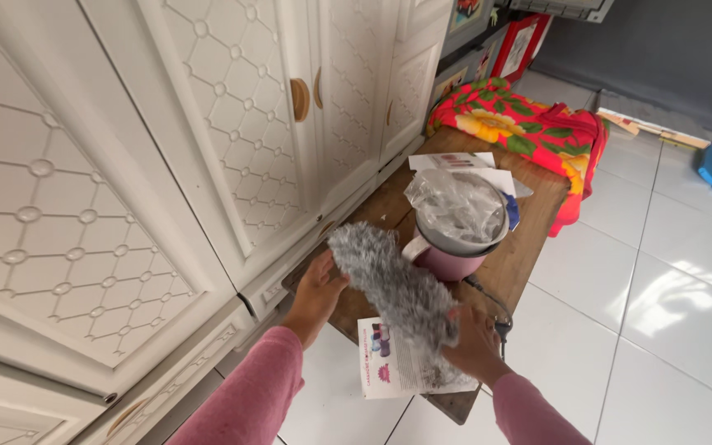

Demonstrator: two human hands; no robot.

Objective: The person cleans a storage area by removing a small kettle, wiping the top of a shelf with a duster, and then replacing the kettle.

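A grey fluffy cloth (pixel 395 287) was held between both hands above a low wooden table (pixel 529 239). The left hand (pixel 316 295) was closed on the cloth's upper end, with the fingers curled under the fabric and the thumb against its edge. The right hand (pixel 473 339) was closed on the lower end, its fingers wrapped over the pile. The cloth was stretched slantwise between them, from upper left to lower right, and was held clear of the tabletop as far as could be told. Both arms were covered by pink sleeves (pixel 249 395).

Just behind the cloth, a pink pot (pixel 453 262) was seen standing on the table, with crumpled clear plastic (pixel 455 204) heaped in its mouth. Its left side was partly hidden by the cloth. A printed leaflet (pixel 391 367) lay on the near corner of the table, under the right hand and overhanging the edge. White papers (pixel 463 163) lay at the far end, beyond the pot. A dark cable (pixel 492 306) was seen running along the table by the right hand.

A red flowered cloth (pixel 529 124) was piled beyond the table's far end. White patterned cabinet doors (pixel 166 165) rose along the left, with the table set close against them. White floor tiles (pixel 669 313) were spread to the right.
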